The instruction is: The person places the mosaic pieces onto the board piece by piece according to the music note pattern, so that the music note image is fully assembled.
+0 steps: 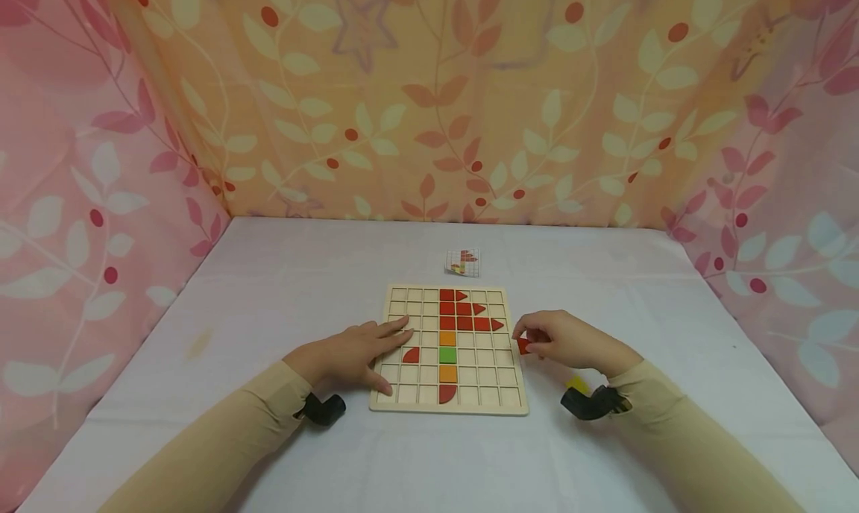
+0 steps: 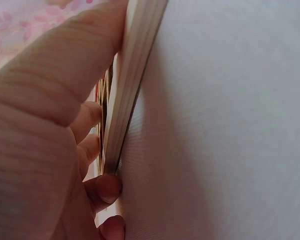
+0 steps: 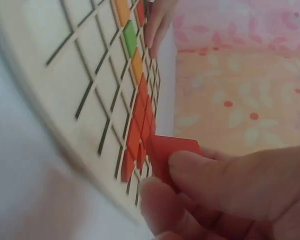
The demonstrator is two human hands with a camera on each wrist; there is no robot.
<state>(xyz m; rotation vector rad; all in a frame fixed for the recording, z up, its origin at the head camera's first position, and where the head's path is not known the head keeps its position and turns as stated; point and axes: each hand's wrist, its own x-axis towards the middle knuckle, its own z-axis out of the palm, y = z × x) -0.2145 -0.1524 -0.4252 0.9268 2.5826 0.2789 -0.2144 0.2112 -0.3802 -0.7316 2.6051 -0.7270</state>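
Note:
A pale wooden grid board [image 1: 470, 408] lies flat on the table with red, orange and green pieces in its cells. My left hand [image 1: 345, 353] rests on its left side, fingers spread, beside a red quarter-round piece [image 1: 411, 355]. The left wrist view shows the thumb [image 2: 65, 65] against the board's edge [image 2: 122, 100]. Just off the board's right edge, my right hand [image 1: 564, 339] pinches a red block [image 3: 165, 152] between thumb and fingers. Its full outline is hidden by the fingers. A column of squares includes a green square [image 1: 447, 355].
Behind the board lies a small printed card [image 1: 463, 262] with a coloured grid picture. Black devices [image 1: 325, 408] sit at both wrists. Something yellow [image 1: 577, 384] shows near the right wrist. Patterned cloth [image 1: 429, 95] hangs around the white-covered table [image 1: 268, 274].

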